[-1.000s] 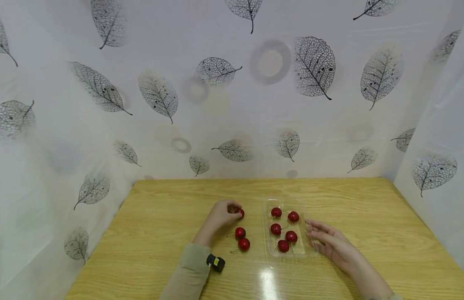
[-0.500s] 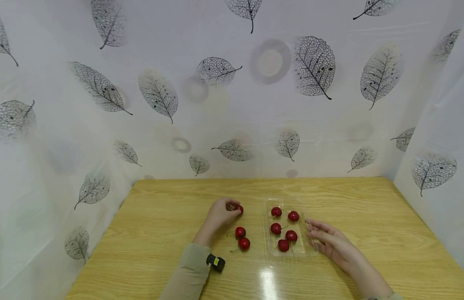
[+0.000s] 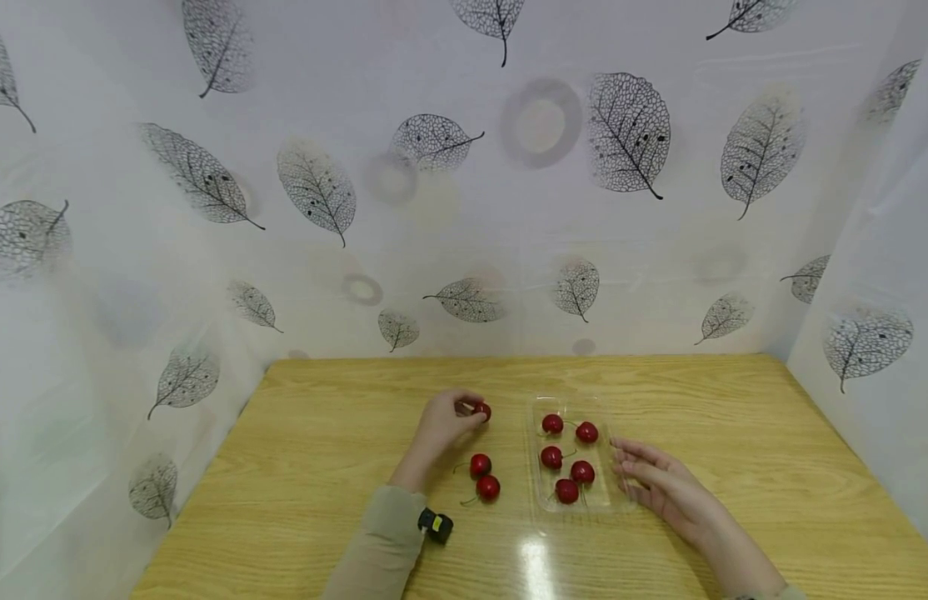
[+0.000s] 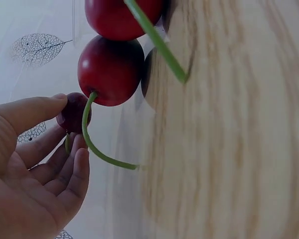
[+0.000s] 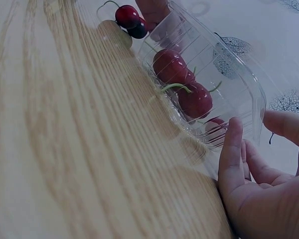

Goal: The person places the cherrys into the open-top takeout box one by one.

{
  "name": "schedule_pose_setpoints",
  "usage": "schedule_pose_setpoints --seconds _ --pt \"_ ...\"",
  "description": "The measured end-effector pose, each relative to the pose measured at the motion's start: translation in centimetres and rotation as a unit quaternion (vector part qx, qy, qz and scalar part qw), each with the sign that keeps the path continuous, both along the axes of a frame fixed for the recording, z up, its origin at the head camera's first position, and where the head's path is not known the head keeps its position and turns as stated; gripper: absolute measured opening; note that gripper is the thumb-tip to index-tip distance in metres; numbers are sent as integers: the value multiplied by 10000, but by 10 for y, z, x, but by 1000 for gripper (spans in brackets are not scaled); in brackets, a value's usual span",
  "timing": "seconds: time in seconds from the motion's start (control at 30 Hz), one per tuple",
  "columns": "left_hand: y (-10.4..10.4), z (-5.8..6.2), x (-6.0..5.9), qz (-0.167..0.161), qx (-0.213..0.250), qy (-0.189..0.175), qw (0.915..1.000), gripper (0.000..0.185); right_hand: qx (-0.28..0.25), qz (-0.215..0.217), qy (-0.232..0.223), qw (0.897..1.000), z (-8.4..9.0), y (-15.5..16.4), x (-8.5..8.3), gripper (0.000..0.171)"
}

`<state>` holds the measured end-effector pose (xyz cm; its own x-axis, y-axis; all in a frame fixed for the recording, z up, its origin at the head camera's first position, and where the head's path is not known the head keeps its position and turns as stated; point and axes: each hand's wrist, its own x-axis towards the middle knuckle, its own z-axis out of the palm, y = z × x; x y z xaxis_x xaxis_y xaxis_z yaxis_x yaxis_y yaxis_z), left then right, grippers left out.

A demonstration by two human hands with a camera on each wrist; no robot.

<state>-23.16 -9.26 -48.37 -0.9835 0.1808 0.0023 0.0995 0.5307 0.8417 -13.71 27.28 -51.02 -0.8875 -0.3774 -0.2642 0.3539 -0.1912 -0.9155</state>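
Cherry [image 3: 482, 410] being pinched by left hand [image 3: 443, 425] fingertips; right hand [image 3: 659, 483], fingers relaxed, steadying clear tray [image 3: 535, 483] from 3 o'clock; five cherries in, two remaining on table [image 3: 321, 467].

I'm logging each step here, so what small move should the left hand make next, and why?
Probably carry the pinched cherry rightward over the clear tray and drop it in. The left hand already holds it off the table, the tray holds five, and the right hand steadies the tray's side.

Left hand [image 3: 443, 421] pinches with curled fingers; right hand [image 3: 662, 487] lies flat, fingers straight.
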Motion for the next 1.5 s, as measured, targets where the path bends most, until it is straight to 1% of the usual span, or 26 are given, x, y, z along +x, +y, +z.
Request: schedule_pose_setpoints --seconds 0.17,0.37,0.53,0.67,0.97,1.17,1.33,1.5 --pt "3 3 2 -118 98 158 9998 28 -12 13 -3 10000 -1 0 0 37" --pt "11 11 7 -267 158 345 9989 29 37 4 -8 10000 -1 0 -1 43" --pt "19 18 10 -334 91 496 9982 28 30 4 -4 10000 -1 0 0 38" --pt "26 23 13 -382 24 494 9980 28 -5 15 9 10000 0 0 0 33" --pt "43 34 18 -576 131 478 9971 29 -66 22 -25 10000 1 -1 0 32" --pt "53 37 20 -742 171 562 9955 28 -48 15 -15 10000 1 -1 0 31" --pt "61 40 24 -822 208 519 9950 27 -3 6 -35 10000 0 -1 -1 31" --pt "69 38 25 -921 199 486 9944 27 8 28 -23 10000 1 -1 -1 31"
